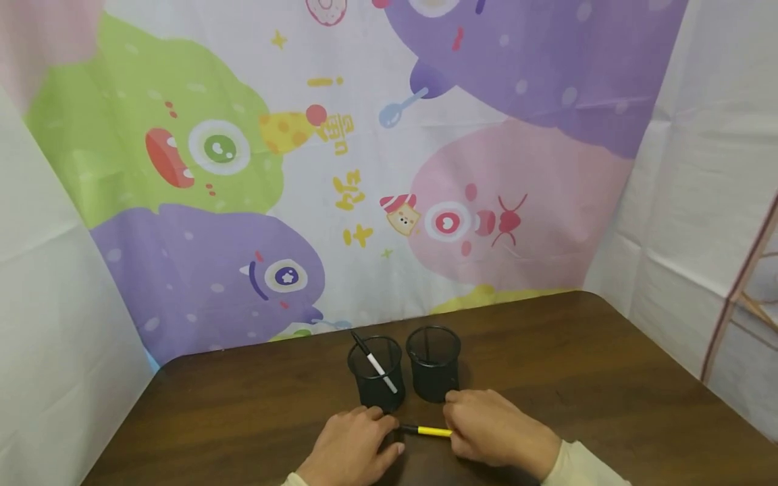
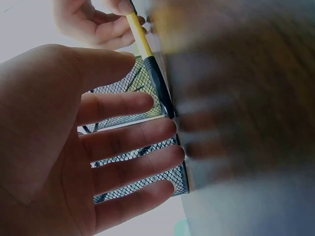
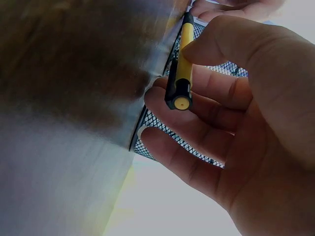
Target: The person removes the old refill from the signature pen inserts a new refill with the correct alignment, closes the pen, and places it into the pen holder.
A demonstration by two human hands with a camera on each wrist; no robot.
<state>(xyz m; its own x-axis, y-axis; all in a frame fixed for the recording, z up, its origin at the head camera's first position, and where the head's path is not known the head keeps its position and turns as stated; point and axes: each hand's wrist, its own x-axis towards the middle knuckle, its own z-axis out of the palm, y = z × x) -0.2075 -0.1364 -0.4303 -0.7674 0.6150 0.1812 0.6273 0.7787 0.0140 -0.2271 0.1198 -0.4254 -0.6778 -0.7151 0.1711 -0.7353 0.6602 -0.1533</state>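
My right hand point(image 1: 495, 428) pinches a yellow pen point(image 1: 434, 432) with black ends between thumb and fingers, low over the table. In the right wrist view the pen's point(image 3: 186, 46) clip and round end face the camera. My left hand point(image 1: 349, 445) is beside the pen's black tip, its fingers point(image 2: 133, 140) spread and nearly straight, holding nothing. Whether a left fingertip touches the pen is unclear. Just beyond the hands stand two black mesh cups, a left cup point(image 1: 369, 391) and a right cup point(image 1: 434, 381). A white marker point(image 1: 378, 368) with a black cap leans in the left cup.
The brown wooden table point(image 1: 255, 405) has rounded far corners. Behind it hangs a cloth backdrop point(image 1: 371, 290) with cartoon monsters. White cloth walls point(image 1: 675, 270) close in on both sides.
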